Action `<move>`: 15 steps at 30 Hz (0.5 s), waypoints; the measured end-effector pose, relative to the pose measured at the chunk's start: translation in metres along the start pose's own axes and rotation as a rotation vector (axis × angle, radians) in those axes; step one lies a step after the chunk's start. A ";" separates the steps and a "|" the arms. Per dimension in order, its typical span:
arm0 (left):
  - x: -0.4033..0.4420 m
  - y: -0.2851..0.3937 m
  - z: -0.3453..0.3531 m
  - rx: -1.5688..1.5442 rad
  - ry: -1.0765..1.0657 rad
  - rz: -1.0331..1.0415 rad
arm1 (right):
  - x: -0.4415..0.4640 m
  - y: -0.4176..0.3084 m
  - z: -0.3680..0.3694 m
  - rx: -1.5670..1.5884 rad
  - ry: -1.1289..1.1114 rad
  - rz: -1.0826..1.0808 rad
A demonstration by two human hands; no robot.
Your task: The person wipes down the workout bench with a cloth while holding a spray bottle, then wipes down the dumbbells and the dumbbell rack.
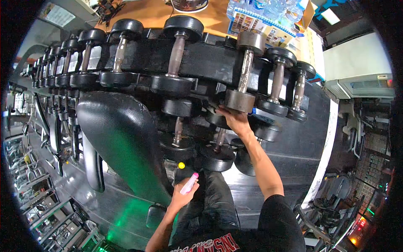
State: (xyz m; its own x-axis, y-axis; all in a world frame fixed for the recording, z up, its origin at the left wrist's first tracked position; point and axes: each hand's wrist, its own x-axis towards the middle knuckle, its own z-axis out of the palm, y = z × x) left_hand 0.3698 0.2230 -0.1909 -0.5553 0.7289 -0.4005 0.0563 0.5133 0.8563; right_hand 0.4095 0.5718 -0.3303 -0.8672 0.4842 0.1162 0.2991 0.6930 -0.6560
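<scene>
My left hand (184, 193) is wrapped round a pink and white bottle (191, 183), low in the view beside the black bench pad. Farther up, my right hand (236, 122) reaches to the rack, just under the lower end of a grey metal dumbbell (245, 75) on the upper tier. Part of its fingers is hidden by the dumbbell head, and a bit of something blue (252, 111) shows beside it. Just below that hand lies a black dumbbell (220, 140) on the lower tier.
Black dumbbells (177, 54) line the rack on two tiers. A padded bench (121, 130) stands at the left. Behind the rack, a wooden table (147, 12) bears water bottles (268, 6) and a spiral calendar (260, 28). A white appliance (357, 67) stands at the right.
</scene>
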 end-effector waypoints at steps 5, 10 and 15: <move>-0.006 -0.002 0.002 -0.075 -0.033 -0.014 | -0.024 -0.053 -0.052 -0.325 0.133 -0.279; -0.006 0.005 0.002 -0.039 -0.106 -0.066 | -0.093 -0.054 -0.045 -0.251 0.293 -0.005; -0.008 0.018 0.006 -0.088 -0.057 -0.026 | -0.170 -0.028 0.013 0.712 0.332 0.985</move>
State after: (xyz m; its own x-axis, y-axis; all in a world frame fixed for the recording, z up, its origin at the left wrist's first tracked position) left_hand 0.3803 0.2292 -0.1741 -0.5074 0.7418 -0.4385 -0.0318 0.4924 0.8698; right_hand 0.5434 0.4630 -0.3412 -0.2264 0.8131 -0.5362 0.3904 -0.4286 -0.8148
